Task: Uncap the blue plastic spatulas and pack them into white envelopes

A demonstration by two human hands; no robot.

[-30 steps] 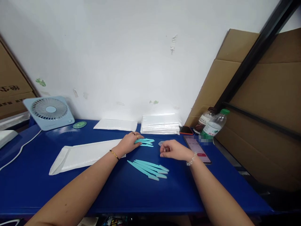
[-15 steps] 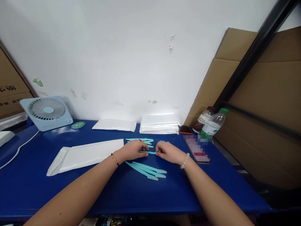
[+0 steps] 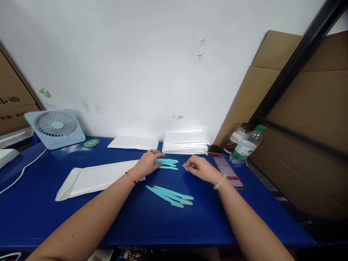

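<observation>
My left hand point(image 3: 149, 162) rests over the left ends of the far group of turquoise eyebrow razors point(image 3: 169, 164). Its fingers are spread, with the thumb apart from them, and they hide part of the handles. To the right, my right hand point(image 3: 199, 167) has curled fingers at some small clear plastic pieces point(image 3: 184, 165). Whether a piece is pinched there cannot be made out. Closer to me lies a second group of turquoise eyebrow razors point(image 3: 171, 196), fanned out with their pale blade ends to the right.
A white padded envelope point(image 3: 95, 177) lies partly under my left wrist. Behind are another envelope point(image 3: 133, 142) and an envelope stack point(image 3: 186, 142). A blue fan point(image 3: 57, 128) stands left; a phone point(image 3: 227, 172), a second phone point(image 3: 215, 149) and two bottles point(image 3: 246, 145) are right.
My hands have parted from the razor they held between them. The left hand has moved away from me onto the far razors; the right has moved slightly right and away from me.
</observation>
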